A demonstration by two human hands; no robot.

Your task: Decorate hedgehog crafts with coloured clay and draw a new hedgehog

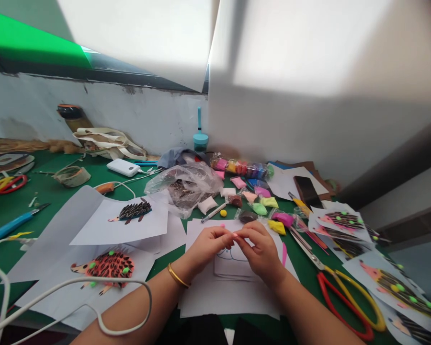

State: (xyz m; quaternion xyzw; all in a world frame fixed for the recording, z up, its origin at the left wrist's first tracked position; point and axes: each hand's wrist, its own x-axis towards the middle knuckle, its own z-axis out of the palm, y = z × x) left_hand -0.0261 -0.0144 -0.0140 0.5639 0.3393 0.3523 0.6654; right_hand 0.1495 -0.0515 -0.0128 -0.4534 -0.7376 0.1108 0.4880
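My left hand (213, 244) and my right hand (259, 249) meet fingertip to fingertip above the paper, both pinched closed. Whatever lies between the fingertips is too small to make out; a hint of pink shows there. Beneath them is a small white sheet (237, 269) with a blue-line drawing, partly covered by the hands, on top of larger white paper (233, 302). A small pink ball (222, 225) sits just beyond my left fingers. Past it are a yellow ball (223, 213) and a pen (213, 213). Packets of coloured clay, one yellow (276, 226), lie beyond my right hand.
Large red-and-yellow scissors (345, 292) lie right of my right arm. Hedgehog pictures with seeds (109, 268) are at left, more (391, 282) at right. A white cable (75, 282) loops by my left forearm. A plastic bag of seeds (187, 187) and a phone (307, 191) lie farther back.
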